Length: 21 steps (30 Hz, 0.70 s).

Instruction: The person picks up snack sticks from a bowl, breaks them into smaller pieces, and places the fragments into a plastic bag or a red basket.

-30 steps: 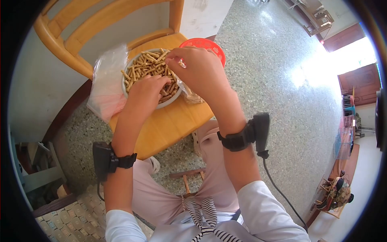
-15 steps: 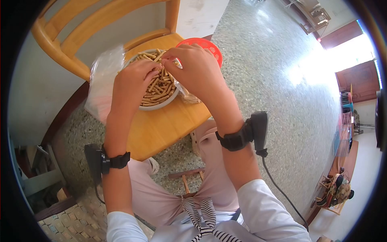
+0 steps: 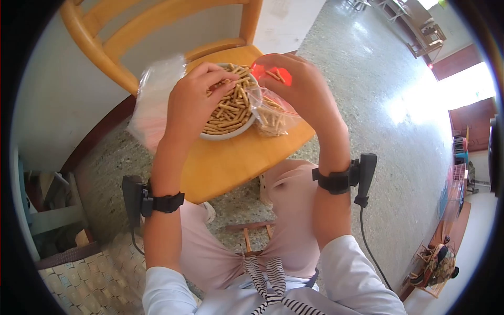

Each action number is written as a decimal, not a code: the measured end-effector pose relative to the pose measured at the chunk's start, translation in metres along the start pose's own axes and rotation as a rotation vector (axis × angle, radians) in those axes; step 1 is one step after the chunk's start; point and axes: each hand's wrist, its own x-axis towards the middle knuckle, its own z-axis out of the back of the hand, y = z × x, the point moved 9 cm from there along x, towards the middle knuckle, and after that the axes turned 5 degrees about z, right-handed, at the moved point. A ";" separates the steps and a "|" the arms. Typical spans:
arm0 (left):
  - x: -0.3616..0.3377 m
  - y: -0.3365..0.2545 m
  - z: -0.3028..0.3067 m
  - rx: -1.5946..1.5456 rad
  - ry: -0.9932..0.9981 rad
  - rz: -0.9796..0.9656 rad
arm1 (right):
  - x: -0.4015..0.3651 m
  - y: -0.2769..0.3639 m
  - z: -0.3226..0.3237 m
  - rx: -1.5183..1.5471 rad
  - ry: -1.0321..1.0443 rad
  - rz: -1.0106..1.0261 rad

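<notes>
A white bowl (image 3: 224,137) heaped with short tan sticks (image 3: 227,116) stands on the wooden chair seat (image 3: 215,173). Over the bowl's left side is my left hand (image 3: 193,97), thumb and fingers drawn together at the sticks; what they pinch is hidden. To the right, my right hand (image 3: 302,81) hangs over a red basket (image 3: 287,77), its thumb and fingers apart. A few sticks lie in the basket, largely covered by that hand. Between bowl and right wrist, a clear zip bag (image 3: 273,122) with several sticks inside rests on the seat.
Another clear plastic bag (image 3: 157,100) hangs over the seat's left edge. The chair back (image 3: 126,44) rises behind. Black straps with devices (image 3: 336,182) are on both forearms, a cable trailing from each. A woven surface (image 3: 94,278) is at lower left.
My right hand has moved right, away from my left hand, to the red basket. My left hand stays over the bowl. The view has shifted, showing the zip bag more fully.
</notes>
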 end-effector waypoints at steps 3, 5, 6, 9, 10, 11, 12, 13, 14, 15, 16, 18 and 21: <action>-0.001 -0.009 0.011 -0.134 -0.055 0.014 | 0.001 0.012 -0.012 -0.045 0.011 0.154; -0.002 -0.012 0.014 -0.164 -0.080 0.027 | 0.002 0.010 -0.022 0.108 0.125 0.108; -0.003 -0.014 0.018 -0.210 -0.133 0.010 | 0.002 0.012 -0.021 0.109 0.119 0.110; -0.009 -0.026 0.022 -0.183 -0.194 -0.069 | 0.004 0.022 -0.027 0.129 0.148 0.137; -0.012 -0.033 0.022 -0.111 -0.198 -0.127 | 0.005 0.029 -0.026 0.106 0.140 0.180; -0.013 -0.035 0.021 -0.114 -0.191 -0.129 | 0.005 0.034 -0.026 0.081 0.130 0.218; -0.016 -0.041 0.023 -0.121 -0.228 -0.192 | 0.004 0.033 -0.027 0.077 0.124 0.208; -0.018 -0.048 0.026 -0.128 -0.268 -0.256 | 0.005 0.035 -0.025 0.063 0.100 0.241; -0.019 -0.052 0.027 -0.133 -0.265 -0.260 | 0.005 0.038 -0.023 0.050 0.078 0.276; -0.020 -0.056 0.030 -0.135 -0.273 -0.269 | 0.005 0.039 -0.021 0.047 0.077 0.276; -0.021 -0.058 0.032 -0.134 -0.282 -0.277 | 0.004 0.042 -0.019 0.039 0.072 0.291; -0.021 -0.057 0.033 -0.138 -0.295 -0.292 | 0.005 0.045 -0.020 0.036 0.067 0.309; -0.021 -0.056 0.036 -0.154 -0.324 -0.249 | 0.005 0.042 -0.016 -0.043 0.014 0.345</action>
